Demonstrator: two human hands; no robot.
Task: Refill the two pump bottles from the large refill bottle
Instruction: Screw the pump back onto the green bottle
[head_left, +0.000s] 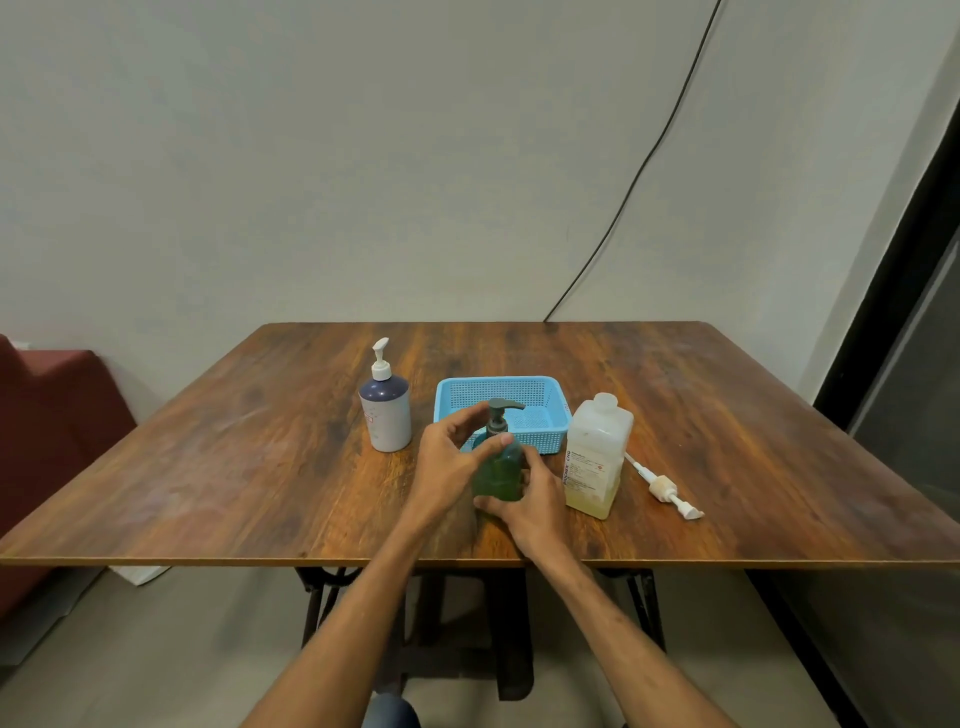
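Brown wooden table (234, 467), filling the middle of the frame. Light blue perforated plastic basket (498, 381), centre, towards the far side. Translucent square refill bottle (597, 462) holding yellowish liquid, upright just right of the basket. White-and-grey pump bottle (387, 410), upright left of the basket. Green translucent pump bottle (498, 475), upright in front of the basket, left hand (447, 462) curled round its neck, right hand (530, 512) gripping its lower body. Loose white pump (665, 488), lying flat, right of the refill bottle.
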